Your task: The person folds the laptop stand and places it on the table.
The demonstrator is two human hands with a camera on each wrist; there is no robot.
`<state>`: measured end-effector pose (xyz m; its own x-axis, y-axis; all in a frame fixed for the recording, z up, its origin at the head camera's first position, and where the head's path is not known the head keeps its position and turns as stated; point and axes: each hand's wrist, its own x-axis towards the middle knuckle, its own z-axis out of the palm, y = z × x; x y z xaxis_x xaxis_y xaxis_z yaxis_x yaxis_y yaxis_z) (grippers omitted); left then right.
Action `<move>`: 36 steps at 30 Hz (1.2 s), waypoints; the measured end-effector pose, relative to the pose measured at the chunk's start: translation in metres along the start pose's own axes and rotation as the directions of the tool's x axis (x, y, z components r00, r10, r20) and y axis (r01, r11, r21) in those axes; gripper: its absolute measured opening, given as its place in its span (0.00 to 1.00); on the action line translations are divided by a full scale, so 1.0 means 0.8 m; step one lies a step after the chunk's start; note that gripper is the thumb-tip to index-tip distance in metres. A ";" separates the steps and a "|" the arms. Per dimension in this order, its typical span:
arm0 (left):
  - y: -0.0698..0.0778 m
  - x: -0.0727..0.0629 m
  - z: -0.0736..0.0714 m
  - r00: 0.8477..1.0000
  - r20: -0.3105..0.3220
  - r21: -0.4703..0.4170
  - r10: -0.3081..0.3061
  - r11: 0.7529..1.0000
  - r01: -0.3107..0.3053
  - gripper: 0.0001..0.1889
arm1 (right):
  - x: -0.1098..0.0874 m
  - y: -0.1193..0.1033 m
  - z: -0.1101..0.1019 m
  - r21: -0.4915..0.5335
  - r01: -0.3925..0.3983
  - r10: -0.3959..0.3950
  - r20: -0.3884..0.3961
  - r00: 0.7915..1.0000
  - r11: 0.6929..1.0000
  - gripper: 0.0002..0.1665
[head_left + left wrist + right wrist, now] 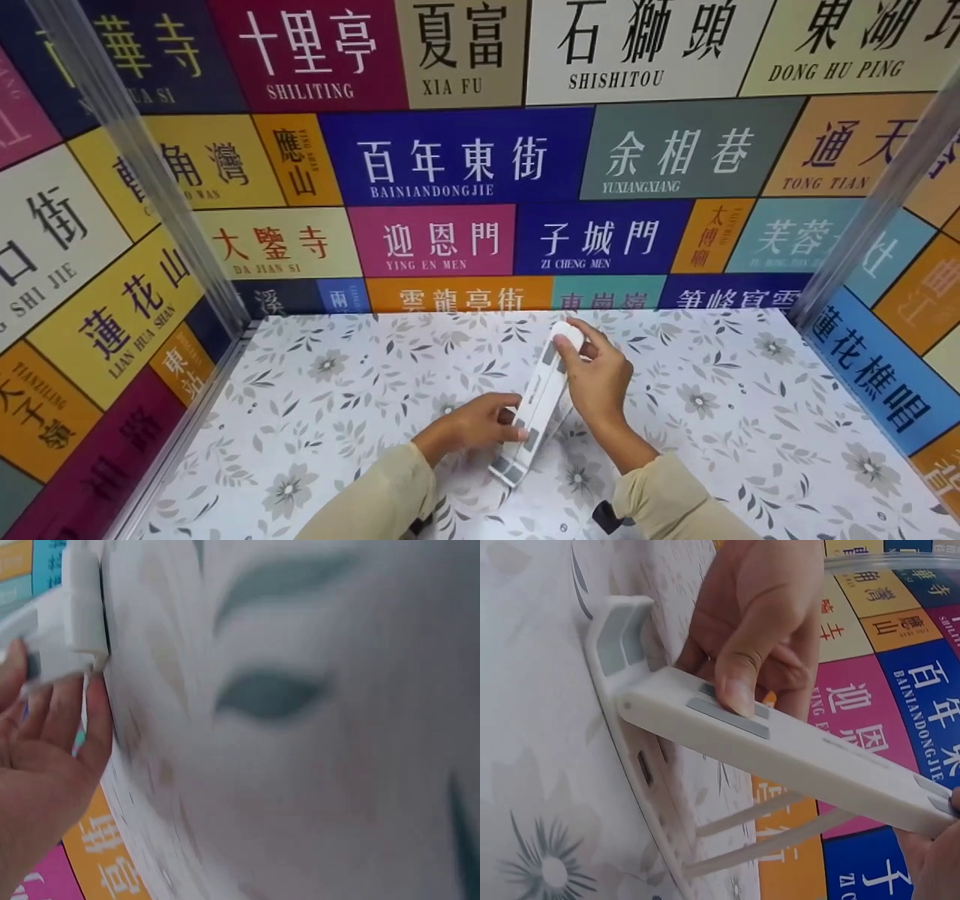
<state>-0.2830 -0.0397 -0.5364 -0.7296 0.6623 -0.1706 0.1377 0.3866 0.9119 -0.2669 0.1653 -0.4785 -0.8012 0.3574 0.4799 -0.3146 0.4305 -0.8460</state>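
A white folding laptop stand (541,401) with grey pads stands slanted on the tabletop, its bars close together. My right hand (600,375) pinches its raised upper end, thumb on the front face. Lower down, my left hand (484,421) grips the bar from the left side. The right wrist view shows the left hand's thumb (739,686) on a grey pad (727,717), the fingers behind. Two thin struts (772,836) run from the base to the raised bar there. In the left wrist view, the left hand (45,772) is at the stand's white end (86,604).
A white floral cloth (337,420) covers the table. Behind it and at both sides rise panels with coloured place-name signs (457,157). Clear upright strips (150,165) mark the corners. A black strap (606,517) shows by the right sleeve.
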 end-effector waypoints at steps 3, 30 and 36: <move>-0.006 0.001 -0.011 0.999 0.049 0.029 0.003 1.000 -0.005 0.17 | -0.007 -0.002 0.004 0.015 0.000 0.001 -0.031 1.000 1.000 0.19; 0.023 -0.059 0.037 0.959 -0.284 0.525 -0.012 0.835 0.167 0.36 | 0.026 0.098 -0.030 -0.186 -0.078 0.153 0.430 0.890 0.979 0.37; 0.038 -0.077 0.080 0.865 -0.414 0.552 -0.285 0.677 0.487 0.47 | 0.036 0.145 -0.046 -0.370 0.200 0.122 0.686 0.717 0.907 0.45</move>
<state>-0.1913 -0.0278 -0.5222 -0.9473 0.1967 -0.2528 0.1072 0.9384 0.3284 -0.3079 0.2564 -0.5540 -0.9622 -0.2597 0.0816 -0.2571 0.7688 -0.5855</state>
